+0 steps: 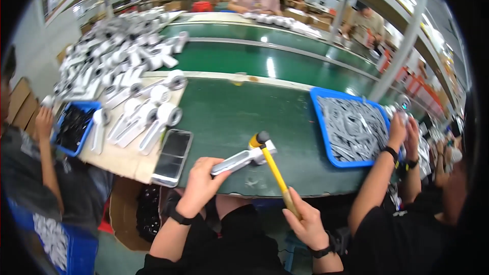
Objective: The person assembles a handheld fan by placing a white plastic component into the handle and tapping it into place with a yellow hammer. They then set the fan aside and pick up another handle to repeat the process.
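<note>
One broad green table (229, 107) stretches ahead of the left grip (201, 183) and right grip (307, 223)! Far forward-left of the left grip sprawls a heap of white housings (114, 53); forward-right of the right grip, a blue tray (352, 164). The right grip wraps a yellow hammer (275, 170), its head at the white piece (238, 162), contact unclear. The left grip pinches that piece's near end!

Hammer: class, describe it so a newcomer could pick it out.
Find the green worktop, then, just off its near edge, the wearer's right hand. It grips the hammer, whose head visually overlaps a white part in the left hand. Its yellow shaft and yellow-and-black head set it apart from that white part.
</note>
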A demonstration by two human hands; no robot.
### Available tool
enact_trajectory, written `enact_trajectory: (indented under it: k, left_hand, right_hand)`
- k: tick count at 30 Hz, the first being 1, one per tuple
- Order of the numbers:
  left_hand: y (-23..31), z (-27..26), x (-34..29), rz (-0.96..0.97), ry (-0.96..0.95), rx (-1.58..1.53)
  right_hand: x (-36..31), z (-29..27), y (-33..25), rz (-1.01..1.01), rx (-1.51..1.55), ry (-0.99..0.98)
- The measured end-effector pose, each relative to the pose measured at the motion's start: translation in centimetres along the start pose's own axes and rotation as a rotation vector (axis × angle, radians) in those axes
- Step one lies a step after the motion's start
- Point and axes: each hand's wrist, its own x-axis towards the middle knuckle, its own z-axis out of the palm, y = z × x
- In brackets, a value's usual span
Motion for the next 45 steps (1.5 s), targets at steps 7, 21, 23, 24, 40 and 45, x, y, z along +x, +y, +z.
enact_trajectory:
  k: [7,21,23,24,40,45]
  left_hand:
    - [-0.4,-0.5,-0.7,0.003,0.046,-0.016]
    - [-0.6,0.0,-0.5,0.042,0.049,-0.069]
    - [-0.5,-0.4,-0.5,0.053,0.04,-0.075]
    - [-0.5,-0.6,-0.6,0.056,0.023,-0.064]
    - [-0.5,1.7,0.7,-0.002,0.081,-0.068]
    - [-0.8,1.6,0.8,0.0,0.07,-0.086]
  right_hand:
    - [0.6,0.4,-1.9,0.06,0.012,-0.137]
    - [0.3,0.6,-1.9,0.04,0.023,-0.134]
    - [0.6,0.4,-2.2,0.112,0.04,-0.166]
    - [0.8,0.3,-2.2,0.145,0.053,-0.203]
    - [0.1,0.2,-2.1,0.111,0.058,-0.049]
    - [1.2,-0.9,-2.8,0.303,-0.026,-0.298]
